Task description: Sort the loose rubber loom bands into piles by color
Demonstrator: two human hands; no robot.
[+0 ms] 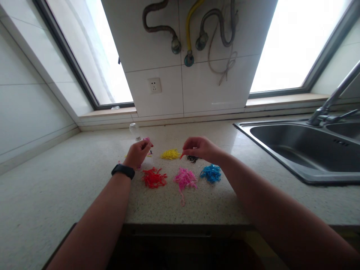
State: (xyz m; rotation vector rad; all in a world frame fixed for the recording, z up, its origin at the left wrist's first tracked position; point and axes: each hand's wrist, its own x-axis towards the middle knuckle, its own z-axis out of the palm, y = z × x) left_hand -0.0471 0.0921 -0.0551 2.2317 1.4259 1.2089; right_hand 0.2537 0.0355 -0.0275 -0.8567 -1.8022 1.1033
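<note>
Small heaps of thin coloured strands lie on the speckled counter [56, 195]: yellow [170, 154], red [153, 177], pink [185, 179], blue [210, 173] and a small black one [192, 159]. My left hand [137, 153], with a black band on the wrist, is closed round a mixed bunch of pink and other strands [147, 141] beside the yellow heap. My right hand [200, 147] hovers over the black heap and pinches one red strand [182, 155] at its fingertips.
A clear round bulb [134, 129] lies behind my left hand. A steel sink [303, 150] with a tap [332, 101] fills the right. Hoses [188, 33] and a socket [154, 85] are on the tiled wall between two windows. The counter's front edge is near me.
</note>
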